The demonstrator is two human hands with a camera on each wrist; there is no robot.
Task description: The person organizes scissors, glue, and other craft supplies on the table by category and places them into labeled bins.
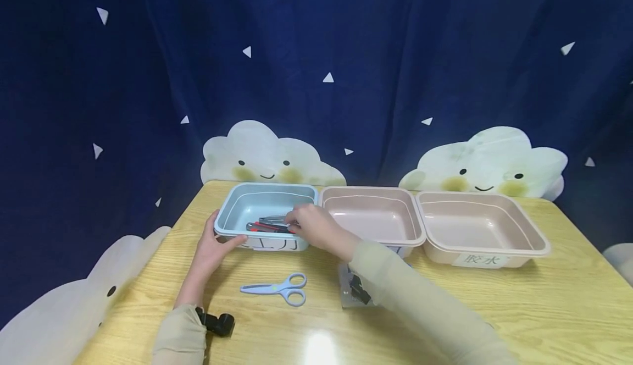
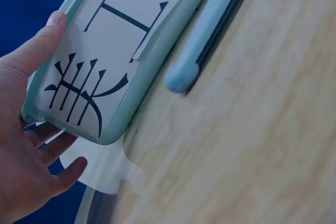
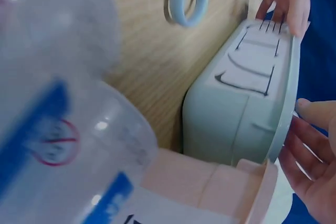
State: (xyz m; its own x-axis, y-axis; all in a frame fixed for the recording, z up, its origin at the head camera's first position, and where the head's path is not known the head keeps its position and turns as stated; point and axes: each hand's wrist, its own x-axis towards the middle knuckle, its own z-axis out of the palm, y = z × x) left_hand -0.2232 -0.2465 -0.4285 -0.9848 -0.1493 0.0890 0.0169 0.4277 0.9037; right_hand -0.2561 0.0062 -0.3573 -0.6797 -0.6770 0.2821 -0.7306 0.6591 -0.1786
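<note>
My left hand (image 1: 212,252) holds the left end of a light blue plastic bin (image 1: 267,188), thumb on the front rim; the bin's front label (image 2: 113,40) shows in the left wrist view. Inside the bin lie several utility knives (image 1: 267,227), dark with red parts and one greyish. My right hand (image 1: 314,225) reaches over the bin's front right rim, fingers down by the knives. In the right wrist view its thumb is near the rim, and the rim hides its fingertips, so whether they pinch a knife is unclear. Light blue scissors (image 1: 277,288) lie on the table before the bin.
Two pinkish-beige bins (image 1: 373,238) (image 1: 482,197) stand in a row to the right of the blue one, the far right one labelled. Clear plastic containers with blue markings (image 3: 115,140) sit under my right forearm. A dark blue curtain (image 1: 316,79) hangs behind the wooden table (image 1: 277,335).
</note>
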